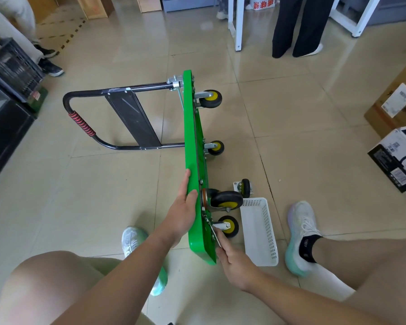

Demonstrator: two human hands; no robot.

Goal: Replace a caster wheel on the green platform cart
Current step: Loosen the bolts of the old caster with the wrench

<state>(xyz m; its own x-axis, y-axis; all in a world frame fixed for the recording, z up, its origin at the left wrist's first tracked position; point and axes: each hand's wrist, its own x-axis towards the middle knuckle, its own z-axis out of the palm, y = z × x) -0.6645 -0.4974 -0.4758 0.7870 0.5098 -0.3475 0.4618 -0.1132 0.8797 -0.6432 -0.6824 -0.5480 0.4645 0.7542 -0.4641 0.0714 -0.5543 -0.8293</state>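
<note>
Caster (229,226) at the cart's (192,137) near corner is seemingly being tightened, right hand (234,261) gripping a wrench (216,236), left hand (183,212) bracing the cart open-fingered, loose caster (244,187) lying beside it

Your right hand (234,263) covers most of the metal tool (217,238). Its tip is too small to tell the type, or whether it's seated on a bolt. Cart deck (192,137) sits edge-on to cam, so top face and most of the underside are out of view. Palm of your left hand (183,212) is hidden against the deck. Loose caster (244,187) is partly behind the mounted wheel (227,199). Left shoe (131,240) is partly blocked by your forearm. Boxes (396,158) on the right are cut by the frame edge, labels unreadable. Bystanders (295,26) are cut off above the legs.
</note>
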